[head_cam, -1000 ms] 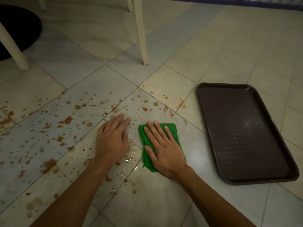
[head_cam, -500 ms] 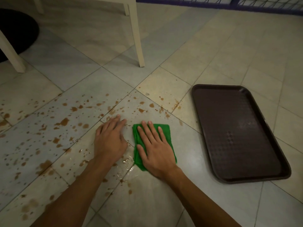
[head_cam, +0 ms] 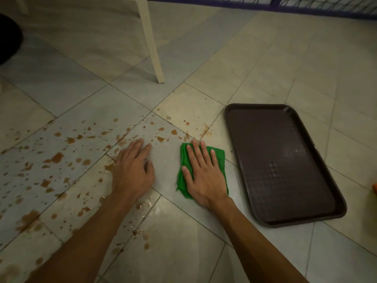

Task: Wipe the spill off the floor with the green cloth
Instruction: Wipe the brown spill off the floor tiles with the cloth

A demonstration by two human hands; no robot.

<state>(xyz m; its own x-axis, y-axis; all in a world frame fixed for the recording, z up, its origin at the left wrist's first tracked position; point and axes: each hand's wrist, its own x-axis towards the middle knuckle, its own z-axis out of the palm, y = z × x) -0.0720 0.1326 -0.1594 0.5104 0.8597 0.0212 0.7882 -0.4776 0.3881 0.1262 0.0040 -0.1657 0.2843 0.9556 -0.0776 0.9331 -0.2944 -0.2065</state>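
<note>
A folded green cloth (head_cam: 219,160) lies flat on the tiled floor. My right hand (head_cam: 202,176) presses down on it with the fingers spread. My left hand (head_cam: 132,170) rests flat on the bare floor a little to the left of the cloth, palm down and holding nothing. The spill (head_cam: 57,158) is a scatter of brown drops and small puddles over the tiles to the left, with more drops (head_cam: 161,138) just beyond both hands. A wet smear (head_cam: 142,207) lies between my forearms.
A dark brown tray (head_cam: 336,209) lies on the floor right of the cloth. A white chair leg (head_cam: 152,48) stands beyond the hands. A purple rail (head_cam: 265,7) runs along the far edge. A black object (head_cam: 8,37) sits far left. Something orange (head_cam: 375,188) shows at the right edge.
My right hand has slid the cloth to the right, away from my left hand and closer to the tray. My left hand has stayed flat on the floor.
</note>
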